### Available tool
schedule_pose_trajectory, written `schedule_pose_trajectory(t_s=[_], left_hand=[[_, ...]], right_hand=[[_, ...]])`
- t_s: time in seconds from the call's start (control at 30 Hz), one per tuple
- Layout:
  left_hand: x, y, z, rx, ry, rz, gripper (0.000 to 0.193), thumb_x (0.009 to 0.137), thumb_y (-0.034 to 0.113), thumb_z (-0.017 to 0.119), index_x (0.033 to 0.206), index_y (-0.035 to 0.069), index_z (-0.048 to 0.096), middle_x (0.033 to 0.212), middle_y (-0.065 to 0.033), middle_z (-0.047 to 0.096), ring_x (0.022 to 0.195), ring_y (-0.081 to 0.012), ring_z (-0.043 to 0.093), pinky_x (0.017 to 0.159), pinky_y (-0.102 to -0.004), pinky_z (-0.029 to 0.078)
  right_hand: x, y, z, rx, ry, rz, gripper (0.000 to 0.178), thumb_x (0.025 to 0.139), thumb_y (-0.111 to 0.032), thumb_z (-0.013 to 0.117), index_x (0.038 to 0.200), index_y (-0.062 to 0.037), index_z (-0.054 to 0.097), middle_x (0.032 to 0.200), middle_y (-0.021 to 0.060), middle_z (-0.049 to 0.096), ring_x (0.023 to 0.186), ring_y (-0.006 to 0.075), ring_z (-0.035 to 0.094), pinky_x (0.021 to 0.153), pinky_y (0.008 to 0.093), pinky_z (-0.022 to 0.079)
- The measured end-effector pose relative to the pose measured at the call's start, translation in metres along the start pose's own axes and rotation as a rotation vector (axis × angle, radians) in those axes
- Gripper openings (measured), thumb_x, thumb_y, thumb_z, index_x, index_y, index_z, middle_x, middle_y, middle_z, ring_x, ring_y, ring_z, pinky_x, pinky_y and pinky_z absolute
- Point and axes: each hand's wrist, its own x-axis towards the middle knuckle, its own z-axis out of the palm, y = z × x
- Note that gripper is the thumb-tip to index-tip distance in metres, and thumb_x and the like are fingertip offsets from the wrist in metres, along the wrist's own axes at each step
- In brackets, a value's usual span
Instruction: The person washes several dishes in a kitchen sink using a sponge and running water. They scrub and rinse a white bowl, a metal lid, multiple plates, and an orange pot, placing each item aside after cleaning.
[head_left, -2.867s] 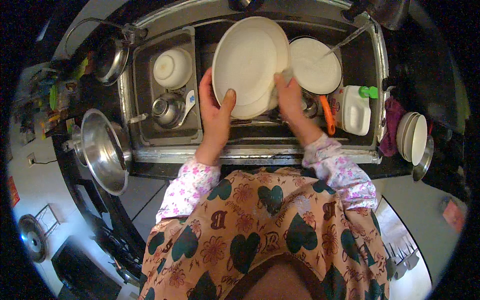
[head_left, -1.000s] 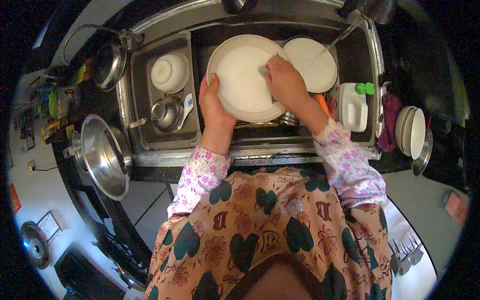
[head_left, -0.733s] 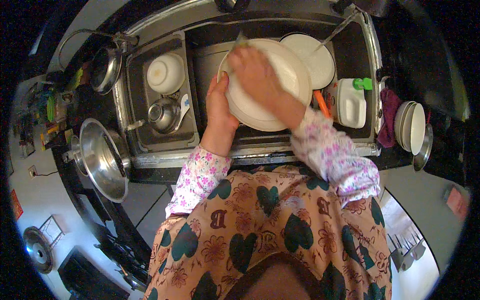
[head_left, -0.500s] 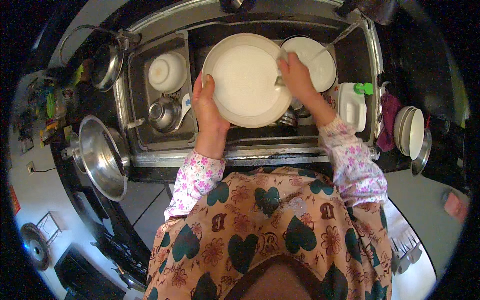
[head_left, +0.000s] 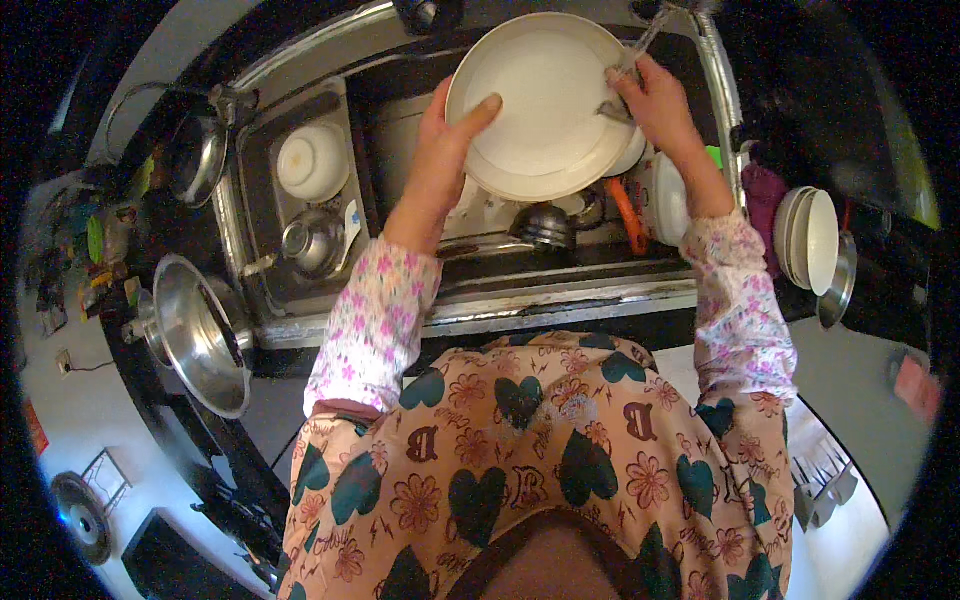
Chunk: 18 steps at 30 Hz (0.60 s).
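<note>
Kitchen, seen from above: a steel double sink [head_left: 480,310] set in a dark bench, a person in a flowered apron standing at its front edge.

Item 1. Large cream plate [head_left: 545,100], held tilted over the right basin, just under the tap. Left hand [head_left: 445,135] grips its left rim, thumb across the face, fingers behind. Right hand [head_left: 655,100] is closed at the right rim on something small and grey, likely a scrubber; what it is cannot be told for sure.

Item 2. Right basin, below the plate: a second white plate [head_left: 630,160] mostly hidden, a steel bowl [head_left: 545,225], an orange utensil [head_left: 625,215], other crockery.

Item 3. Left basin: 1 white bowl [head_left: 312,160], 1 steel cup [head_left: 308,245], 1 spoon.

Item 4. Bench left: a large steel pan [head_left: 200,335] and a smaller steel pot [head_left: 195,160]. Bench right: a stack of white plates [head_left: 810,240] stood on edge, a purple cloth [head_left: 765,195].

Risk note. The plate is carried on 1 rim grip only, probably wet and soapy; scrubbing pressure from the right hand could twist it out of the left thumb. A drop would land on the crockery and steel bowl directly beneath, chipping or breaking. The tap close above could also be knocked by the upper rim.
</note>
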Motion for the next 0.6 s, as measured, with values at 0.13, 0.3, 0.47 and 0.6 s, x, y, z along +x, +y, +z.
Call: schedule_pose_trajectory(t_s=[0.13,0.3,0.47,0.6], left_hand=[[0.029,-0.013,0.01,-0.104,-0.063,-0.183,0.04,0.084,0.019,0.06,0.118,0.001,0.048,0.106,-0.0117,0.059,0.093,-0.021,0.059,0.081,-0.0324,0.048],[0.04,-0.062,0.025,-0.335,0.099,-0.207,0.035,0.089,0.019,0.052,0.117,-0.001,0.047,0.107,-0.013,0.058,0.094,-0.0236,0.059,0.083,-0.0358,0.049],[0.029,-0.089,0.017,-0.489,0.253,-0.174,0.037,0.091,0.021,0.049,0.121,0.0,0.044,0.113,-0.0139,0.056,0.099,-0.0259,0.057,0.085,-0.0377,0.047],[0.02,-0.106,-0.003,-0.643,0.307,-0.168,0.038,0.091,0.021,0.049,0.122,-0.001,0.043,0.117,-0.0145,0.053,0.102,-0.0272,0.055,0.089,-0.039,0.045]], right_hand=[[0.021,-0.04,-0.035,-0.326,0.003,-0.219,0.03,0.083,-0.03,0.061,0.104,-0.0083,0.058,0.075,0.0149,0.061,0.064,0.0317,0.058,0.059,0.038,0.046],[0.02,-0.02,-0.026,-0.207,0.133,-0.108,0.028,0.081,-0.03,0.062,0.099,-0.0091,0.06,0.076,0.013,0.063,0.064,0.0285,0.06,0.06,0.0369,0.047],[-0.027,0.022,0.029,0.221,0.302,0.381,0.029,0.082,-0.028,0.057,0.099,-0.0039,0.058,0.083,0.0191,0.062,0.074,0.0356,0.061,0.066,0.0414,0.048],[-0.086,0.034,0.104,0.679,0.324,0.7,0.043,0.078,-0.028,0.061,0.101,0.0087,0.055,0.098,0.0244,0.06,0.09,0.0368,0.059,0.078,0.0415,0.046]])
